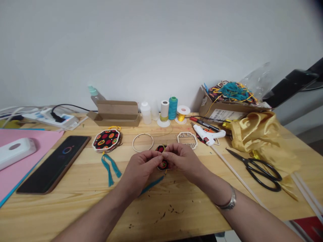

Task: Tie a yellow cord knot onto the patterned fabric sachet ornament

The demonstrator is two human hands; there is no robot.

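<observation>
In the head view my left hand (pixel 142 167) and my right hand (pixel 184 161) meet at the fingertips, both closed in a pinch. What lies between the fingertips is too small to make out. Directly under them is a dark patterned fabric pendant (pixel 163 164), partly covered by the fingers. From its lower edge a blue tassel (pixel 152 185) runs toward my left wrist. Just beyond the hands lie a thin wooden ring (pixel 143 135) and a wooden lattice frame (pixel 194 145). Farther left sits a similar pendant (pixel 106 140) with a pale frame and blue tassel.
A white glue gun (pixel 210 135), black scissors (pixel 259 169) and gold cloth (pixel 262 144) occupy the right. Thread spools (pixel 173 108) and an open cardboard box (pixel 116 118) stand along the wall. On the left are a phone (pixel 54 164) and a power strip (pixel 65 121).
</observation>
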